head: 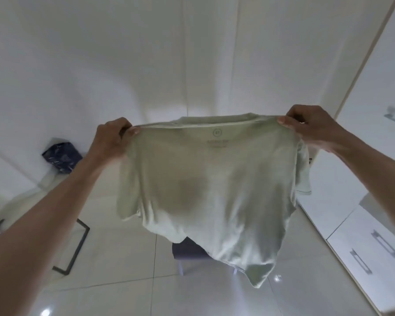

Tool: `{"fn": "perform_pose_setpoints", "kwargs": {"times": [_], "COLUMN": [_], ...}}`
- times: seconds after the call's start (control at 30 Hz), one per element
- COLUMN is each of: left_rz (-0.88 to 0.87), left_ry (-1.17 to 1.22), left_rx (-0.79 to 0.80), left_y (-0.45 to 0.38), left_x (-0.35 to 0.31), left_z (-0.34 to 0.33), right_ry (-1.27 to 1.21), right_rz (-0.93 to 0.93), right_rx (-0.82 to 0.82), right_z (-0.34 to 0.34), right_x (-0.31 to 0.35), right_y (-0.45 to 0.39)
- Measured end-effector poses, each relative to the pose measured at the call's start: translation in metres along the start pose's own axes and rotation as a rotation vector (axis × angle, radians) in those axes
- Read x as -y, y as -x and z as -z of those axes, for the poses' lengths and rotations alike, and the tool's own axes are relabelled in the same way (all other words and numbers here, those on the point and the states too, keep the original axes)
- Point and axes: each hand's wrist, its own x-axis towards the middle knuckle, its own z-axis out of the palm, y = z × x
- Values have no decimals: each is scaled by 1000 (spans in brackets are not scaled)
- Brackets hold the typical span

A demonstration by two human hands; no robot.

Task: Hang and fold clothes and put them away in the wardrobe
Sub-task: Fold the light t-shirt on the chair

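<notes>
A pale green T-shirt (210, 183) hangs spread out in the air in front of me, its neck label facing me and its hem drooping toward the floor. My left hand (112, 139) pinches the shirt's left shoulder. At the same height, my right hand (310, 124) grips the right shoulder. Both arms are stretched forward. The white wardrobe (374, 156) stands at the right, with metal handles on its door and drawers.
A dark blue stool (187, 249) stands on the tiled floor, partly hidden behind the shirt. A dark blue bag (61, 157) lies by the left wall. A black metal frame (74, 249) rests on the floor at the left. White walls are ahead.
</notes>
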Motion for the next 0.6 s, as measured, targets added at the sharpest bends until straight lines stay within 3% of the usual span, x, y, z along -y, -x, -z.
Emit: {"fn": "perform_pose_setpoints", "kwargs": {"times": [0.13, 0.23, 0.3, 0.4, 0.5, 0.6], "left_rz": [122, 146, 190, 237, 198, 166], "left_ry": [234, 181, 146, 184, 22, 11], "left_rx": [35, 214, 255, 150, 55, -27], "left_y": [13, 30, 48, 71, 100, 121], "left_x": [-13, -18, -24, -42, -71, -79], "left_z": [-6, 5, 12, 16, 9, 8], "right_ry": [25, 219, 271, 222, 230, 213], "right_rz": [21, 26, 73, 90, 94, 89], "right_rx": [-76, 105, 103, 102, 89, 40], "right_z": [-7, 13, 27, 30, 32, 39], "right_x": [3, 1, -7, -22, -45, -55], "right_y": [13, 24, 32, 46, 71, 86]}}
